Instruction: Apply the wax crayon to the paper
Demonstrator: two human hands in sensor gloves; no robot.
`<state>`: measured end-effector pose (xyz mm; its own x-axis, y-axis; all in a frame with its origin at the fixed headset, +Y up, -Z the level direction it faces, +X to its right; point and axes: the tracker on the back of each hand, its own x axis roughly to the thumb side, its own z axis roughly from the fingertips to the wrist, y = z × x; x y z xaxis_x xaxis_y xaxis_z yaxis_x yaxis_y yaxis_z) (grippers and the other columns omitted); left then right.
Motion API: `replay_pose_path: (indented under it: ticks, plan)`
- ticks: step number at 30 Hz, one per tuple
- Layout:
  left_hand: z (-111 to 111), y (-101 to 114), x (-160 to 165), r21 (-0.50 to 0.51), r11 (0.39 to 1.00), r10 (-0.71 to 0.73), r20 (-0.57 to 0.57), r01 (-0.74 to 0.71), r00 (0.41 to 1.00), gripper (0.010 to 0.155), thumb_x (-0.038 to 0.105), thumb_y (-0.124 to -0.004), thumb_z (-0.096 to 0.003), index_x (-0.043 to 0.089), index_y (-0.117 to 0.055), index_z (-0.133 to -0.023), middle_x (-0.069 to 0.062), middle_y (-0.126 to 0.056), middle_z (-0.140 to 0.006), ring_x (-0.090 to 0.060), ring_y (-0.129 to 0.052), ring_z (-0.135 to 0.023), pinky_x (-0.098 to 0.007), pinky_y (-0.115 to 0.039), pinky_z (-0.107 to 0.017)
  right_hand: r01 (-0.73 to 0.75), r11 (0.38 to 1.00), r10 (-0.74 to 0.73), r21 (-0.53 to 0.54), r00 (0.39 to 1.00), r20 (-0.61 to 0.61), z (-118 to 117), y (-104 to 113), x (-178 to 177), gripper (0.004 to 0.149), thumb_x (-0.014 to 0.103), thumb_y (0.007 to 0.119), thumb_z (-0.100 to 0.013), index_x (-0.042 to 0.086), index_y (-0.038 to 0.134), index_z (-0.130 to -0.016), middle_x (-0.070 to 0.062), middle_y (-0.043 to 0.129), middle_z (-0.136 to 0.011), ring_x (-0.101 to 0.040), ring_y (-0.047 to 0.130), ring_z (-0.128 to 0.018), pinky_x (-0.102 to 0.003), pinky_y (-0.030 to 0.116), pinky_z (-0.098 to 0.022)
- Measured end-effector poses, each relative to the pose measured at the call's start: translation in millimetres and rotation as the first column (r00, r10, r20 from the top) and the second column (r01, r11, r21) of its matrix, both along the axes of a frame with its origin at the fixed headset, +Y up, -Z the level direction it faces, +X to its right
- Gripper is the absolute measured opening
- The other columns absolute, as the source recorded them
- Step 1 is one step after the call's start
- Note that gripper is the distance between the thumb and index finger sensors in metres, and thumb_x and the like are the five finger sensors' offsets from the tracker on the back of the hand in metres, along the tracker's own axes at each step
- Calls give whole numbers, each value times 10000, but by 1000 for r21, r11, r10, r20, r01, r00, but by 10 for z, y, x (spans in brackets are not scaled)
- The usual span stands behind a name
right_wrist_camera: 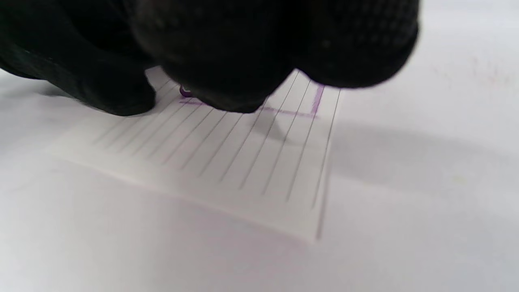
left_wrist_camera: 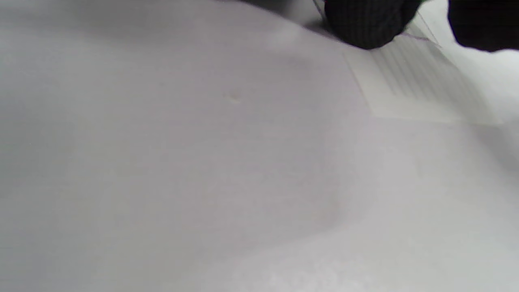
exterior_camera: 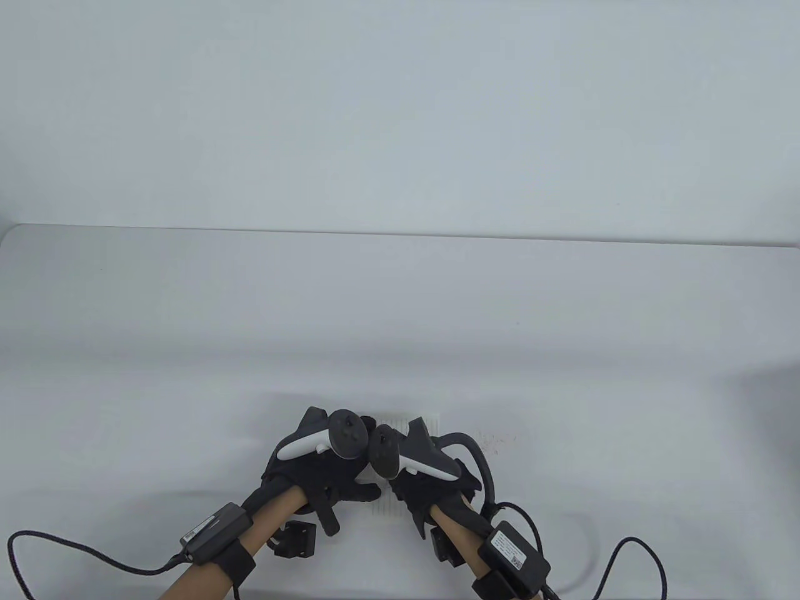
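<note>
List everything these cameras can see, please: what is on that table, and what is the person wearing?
Lined paper: one, white with grey rules, near table edge under both hands.
Crayon marks: purple lines, on the paper by the right fingers.
Crayon tip: one, purple, barely visible under the right fingers.
Table: one, white.
Specks: reddish, right of the paper.
Left hand: black glove, tracker, resting on the paper.
Right hand: black glove, tracker, over the paper.

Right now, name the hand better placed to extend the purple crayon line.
Right hand. Its fingers sit directly over the purple marks on the lined paper, a purple tip peeking beneath them. The left hand only rests on the paper's edge.
</note>
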<state>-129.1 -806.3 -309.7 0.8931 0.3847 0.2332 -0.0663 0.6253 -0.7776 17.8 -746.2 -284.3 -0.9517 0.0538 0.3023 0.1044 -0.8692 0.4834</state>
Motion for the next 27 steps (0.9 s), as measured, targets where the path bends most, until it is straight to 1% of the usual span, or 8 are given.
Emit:
replay_pose_path:
  ticks: [5, 8, 11, 16, 18, 20, 22, 27]
  plan:
    - [-2, 0, 1, 0, 1000, 0, 1, 0, 1000, 878, 564, -597, -545, 427, 128, -1020, 194, 271, -1067, -107, 321, -1001, -479, 233, -693, -123, 951, 78, 282, 983, 167, -220, -51, 198, 426, 314, 725, -547, 170, 780, -944, -28, 964, -504, -1, 916, -188, -261, 855, -185]
    - [-3, -1, 1, -1, 1000, 0, 1, 0, 1000, 877, 564, -597, -546, 427, 128, -1020, 194, 273, -1066, -105, 322, -1000, -478, 234, -693, -60, 971, 44, 230, 996, 71, -118, -38, 141, 437, 313, 718, -550, 152, 763, -954, -22, 963, -503, 0, 917, -188, -262, 857, -188]
    - [-1, -2, 0, -2, 1000, 2, 1, -2, 1000, 877, 564, -596, -545, 427, 128, -1020, 195, 274, -1066, -105, 323, -999, -477, 236, -692, 32, 999, -32, -12, 999, -12, -11, -21, 51, 439, 310, 720, -554, 154, 747, -964, -26, 960, -521, -15, 923, -208, -274, 853, -206]
    - [-2, -2, 1, -3, 1000, 1, 1, -1, 1000, 876, 564, -596, -546, 426, 128, -1019, 194, 275, -1065, -105, 324, -998, -478, 236, -691, -66, 969, 26, 239, 986, 167, -233, -64, 219, 426, 320, 728, -546, 171, 782, -942, -26, 962, -519, -10, 922, -203, -269, 855, -198]
    - [-3, -1, 1, -3, 1000, 0, 1, 0, 1000, 878, 563, -596, -546, 426, 131, -1019, 191, 275, -1065, -106, 324, -998, -479, 236, -691, -129, 942, 75, 310, 981, 180, -224, -71, 222, 419, 321, 727, -545, 175, 792, -932, -20, 963, -512, -6, 922, -197, -264, 856, -195]
    - [-3, -2, 1, -2, 1000, 0, 1, 0, 1000, 877, 564, -596, -546, 426, 130, -1019, 194, 274, -1065, -107, 322, -999, -478, 235, -692, -99, 955, 70, 279, 991, 110, -156, -49, 159, 428, 319, 728, -545, 162, 782, -940, -16, 964, -511, -3, 924, -198, -263, 858, -196]
    - [-2, -2, 1, -3, 1000, 1, 1, -1, 1000, 878, 564, -596, -545, 427, 130, -1019, 194, 274, -1065, -104, 324, -998, -478, 236, -691, 12, 990, -18, 139, 999, 37, -112, -47, 103, 434, 318, 727, -549, 159, 771, -950, -17, 962, -523, -9, 926, -209, -268, 856, -207]
    - [-3, -2, 2, -1, 1000, 1, 1, -1, 1000, 879, 564, -595, -546, 425, 132, -1019, 192, 275, -1066, -105, 323, -999, -479, 235, -691, -114, 943, 60, 314, 982, 178, -214, -84, 173, 419, 325, 725, -547, 177, 792, -933, -22, 962, -521, -10, 925, -206, -268, 855, -200]
